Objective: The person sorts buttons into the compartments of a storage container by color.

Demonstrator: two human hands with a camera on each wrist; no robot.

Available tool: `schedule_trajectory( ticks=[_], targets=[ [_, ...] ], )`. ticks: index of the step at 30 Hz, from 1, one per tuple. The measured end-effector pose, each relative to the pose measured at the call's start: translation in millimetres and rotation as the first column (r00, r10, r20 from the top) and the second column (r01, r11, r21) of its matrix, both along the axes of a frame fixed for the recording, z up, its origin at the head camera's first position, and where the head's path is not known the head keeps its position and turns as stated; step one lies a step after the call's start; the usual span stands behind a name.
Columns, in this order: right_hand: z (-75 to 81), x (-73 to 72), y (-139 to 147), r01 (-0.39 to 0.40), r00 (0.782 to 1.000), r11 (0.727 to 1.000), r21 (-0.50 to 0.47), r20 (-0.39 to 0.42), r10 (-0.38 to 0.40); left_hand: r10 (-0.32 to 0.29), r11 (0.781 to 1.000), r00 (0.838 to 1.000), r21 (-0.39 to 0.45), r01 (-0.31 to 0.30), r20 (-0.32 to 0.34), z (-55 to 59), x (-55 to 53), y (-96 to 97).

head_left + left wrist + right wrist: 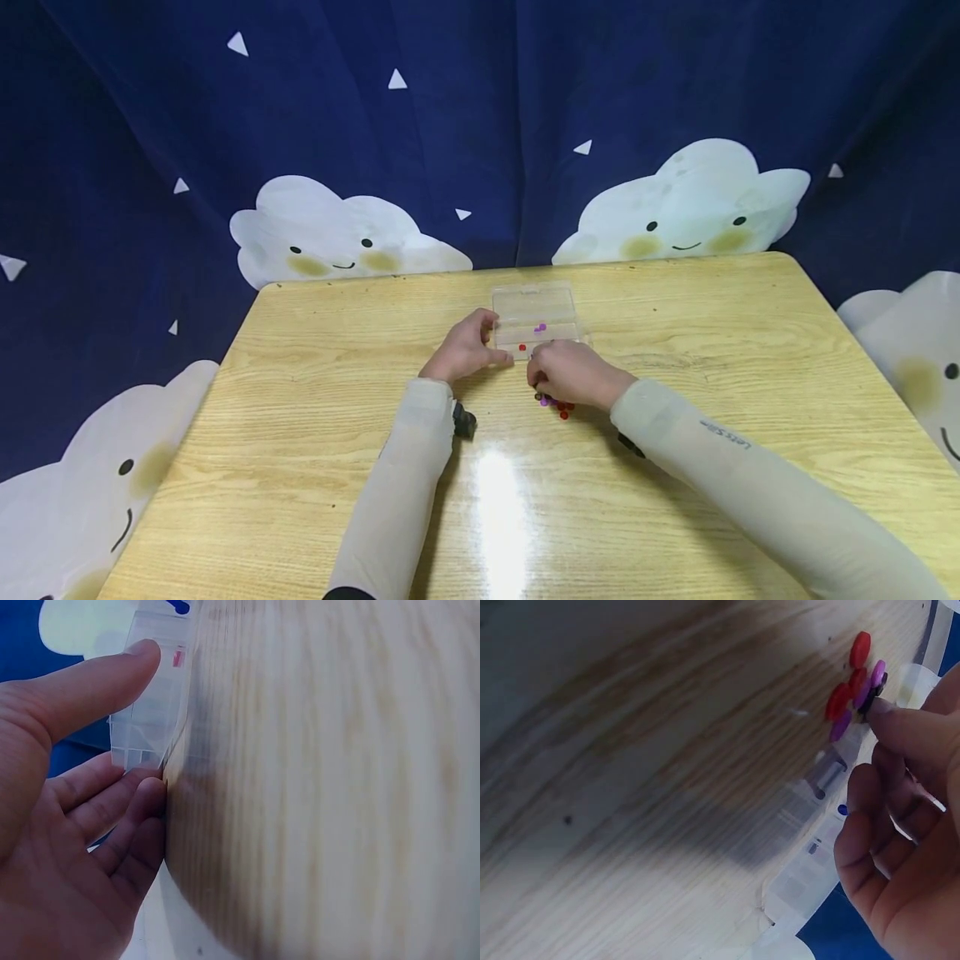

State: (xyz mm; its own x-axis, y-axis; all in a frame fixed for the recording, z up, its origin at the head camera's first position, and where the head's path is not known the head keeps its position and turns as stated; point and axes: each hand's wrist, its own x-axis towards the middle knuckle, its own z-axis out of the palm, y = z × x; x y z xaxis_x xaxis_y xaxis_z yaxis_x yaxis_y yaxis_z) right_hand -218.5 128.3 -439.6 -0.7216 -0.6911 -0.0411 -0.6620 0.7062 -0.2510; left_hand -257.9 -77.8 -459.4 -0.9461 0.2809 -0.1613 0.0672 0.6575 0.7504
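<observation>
A clear plastic box (535, 310) lies with its lid raised on the far part of the table. My left hand (467, 346) holds its left end, thumb at the near corner and fingers along the side. Inside are a red disc (522, 347) and purple discs (542, 327). In front of the box my right hand (573, 372) reaches down to a small pile of red discs (840, 701), purple discs (841, 726) and black discs (868, 703). The right thumb tip touches a black disc; its other fingers are curled. Whether it pinches the disc is hidden.
The wooden table (300, 433) ends at a dark blue curtain (480, 125) printed with clouds. In the right wrist view, a blue disc (843, 810) shows near the fingers. A bright reflection lies on the table between the forearms.
</observation>
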Motion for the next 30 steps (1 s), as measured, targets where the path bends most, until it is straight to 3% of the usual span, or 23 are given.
schedule_trajectory(
  ticks=[17,30],
  targets=[
    [1.3,-2.5,-4.1,0.044,0.998,0.999,0.019,0.044,-0.045,-0.010,1.000,1.000,-0.012,0.010,0.007,0.6,-0.5,0.4],
    [0.7,-2.7,-1.4,0.014,1.000,1.000,0.025,0.023,-0.014,0.007,1.000,1.000,0.004,-0.007,0.019,0.2,0.2,1.3]
  ],
)
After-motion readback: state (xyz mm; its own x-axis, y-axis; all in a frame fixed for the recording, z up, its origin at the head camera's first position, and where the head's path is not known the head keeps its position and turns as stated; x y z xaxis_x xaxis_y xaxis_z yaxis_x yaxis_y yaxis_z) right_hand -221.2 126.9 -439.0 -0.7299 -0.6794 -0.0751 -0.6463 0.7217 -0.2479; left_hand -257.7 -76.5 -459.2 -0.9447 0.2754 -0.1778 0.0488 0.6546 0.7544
